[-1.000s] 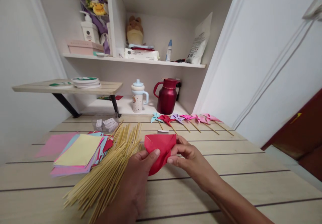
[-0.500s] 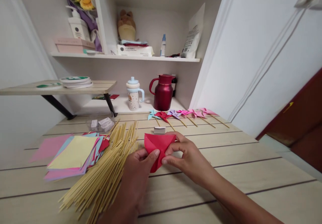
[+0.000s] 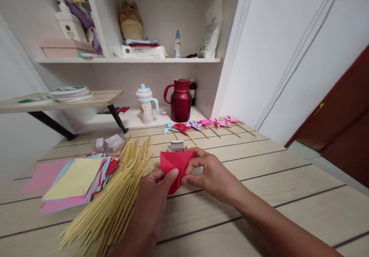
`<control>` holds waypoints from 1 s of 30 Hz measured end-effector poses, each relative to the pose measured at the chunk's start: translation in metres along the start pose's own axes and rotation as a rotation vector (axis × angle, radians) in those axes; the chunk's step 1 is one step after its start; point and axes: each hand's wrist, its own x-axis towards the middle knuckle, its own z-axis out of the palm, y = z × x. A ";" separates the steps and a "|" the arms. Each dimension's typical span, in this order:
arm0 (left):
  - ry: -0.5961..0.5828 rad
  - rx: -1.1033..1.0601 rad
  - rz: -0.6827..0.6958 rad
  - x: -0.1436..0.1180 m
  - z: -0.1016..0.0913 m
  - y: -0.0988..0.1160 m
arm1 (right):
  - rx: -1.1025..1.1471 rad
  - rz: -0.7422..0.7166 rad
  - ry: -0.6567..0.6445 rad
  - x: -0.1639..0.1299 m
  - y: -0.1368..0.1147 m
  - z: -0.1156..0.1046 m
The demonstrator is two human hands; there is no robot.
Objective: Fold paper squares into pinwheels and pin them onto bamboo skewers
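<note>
A folded red paper sits between both hands just above the wooden table. My left hand pinches its lower left part with thumb and fingers. My right hand pinches its right side and centre. A pile of bamboo sticks lies right next to my left hand. A small stapler sits just behind the red paper.
A stack of coloured paper sheets lies at the left. A row of finished paper pinwheels lies at the back. A red jug, a cup, a clear box and a side shelf stand behind.
The view has shifted, so everything sits lower and further left. The red paper is folded tighter, and my right fingers have closed further in on its centre.
</note>
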 end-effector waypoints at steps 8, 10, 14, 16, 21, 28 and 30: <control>0.028 0.085 0.051 -0.002 0.005 0.003 | -0.067 0.014 -0.003 0.000 0.000 0.001; 0.040 0.032 0.055 0.000 0.003 0.000 | -0.007 -0.017 0.002 0.001 0.000 0.002; 0.063 -0.193 0.062 0.004 0.000 0.004 | 0.103 -0.042 0.041 0.003 0.002 0.005; 0.089 -0.268 0.058 0.003 0.001 0.010 | 0.117 -0.015 0.053 0.004 0.004 0.007; 0.079 -0.306 0.056 -0.001 0.002 0.015 | 0.169 -0.015 0.041 0.001 0.007 0.015; 0.089 -0.337 0.054 -0.002 0.001 0.014 | 0.352 -0.003 0.178 0.000 0.010 0.019; 0.102 -0.335 0.050 -0.002 0.001 0.015 | 0.334 -0.047 0.242 -0.001 0.008 0.017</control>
